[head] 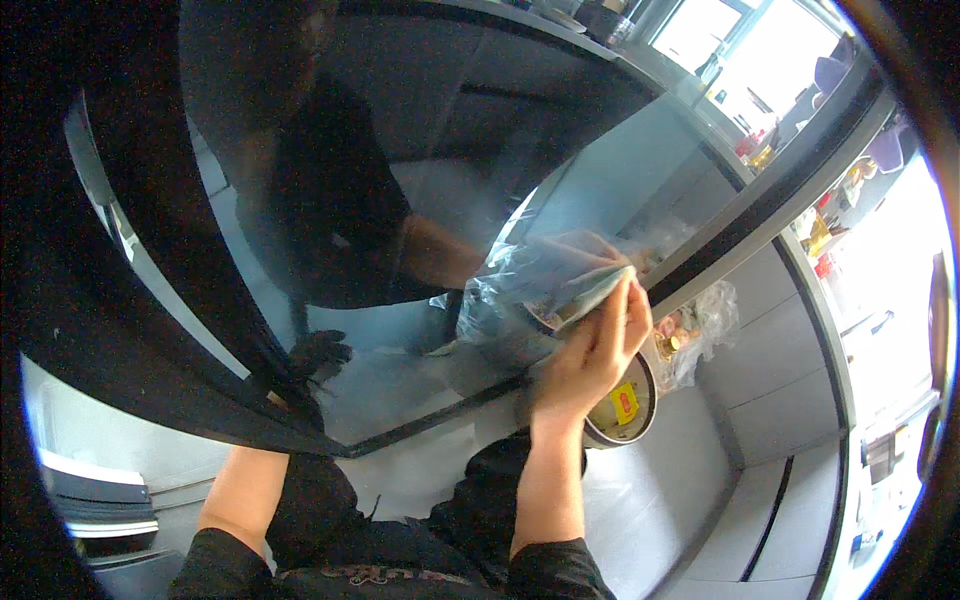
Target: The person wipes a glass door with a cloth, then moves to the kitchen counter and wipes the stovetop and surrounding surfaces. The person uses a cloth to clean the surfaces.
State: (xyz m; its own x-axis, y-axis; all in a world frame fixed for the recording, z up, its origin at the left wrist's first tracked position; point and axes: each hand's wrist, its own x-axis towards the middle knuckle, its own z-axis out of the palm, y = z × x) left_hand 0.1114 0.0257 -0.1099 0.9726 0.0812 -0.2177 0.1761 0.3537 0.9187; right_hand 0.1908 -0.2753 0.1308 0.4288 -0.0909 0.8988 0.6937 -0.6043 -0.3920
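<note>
A large glossy dark glass door panel (420, 187) tilts across the view before me and mirrors my body and arm. My right hand (600, 352) pinches a thin, pale greenish cloth (596, 296) against the glass, close to the panel's dark right edge strip. The cloth's reflection shows beside it. My left forearm passes behind the panel's lower left edge, so the hand itself is hidden. A dark hand shape appears in the glass near there; whether it is a reflection or seen through the glass is unclear.
Below my right hand stands a round bin (651, 420) with a yellow packet (624, 403) inside. A clear plastic bag (712, 322) with items lies beyond it. Grey cabinets (772, 375) and a cluttered counter run along the right. Light floor (637, 517) lies between.
</note>
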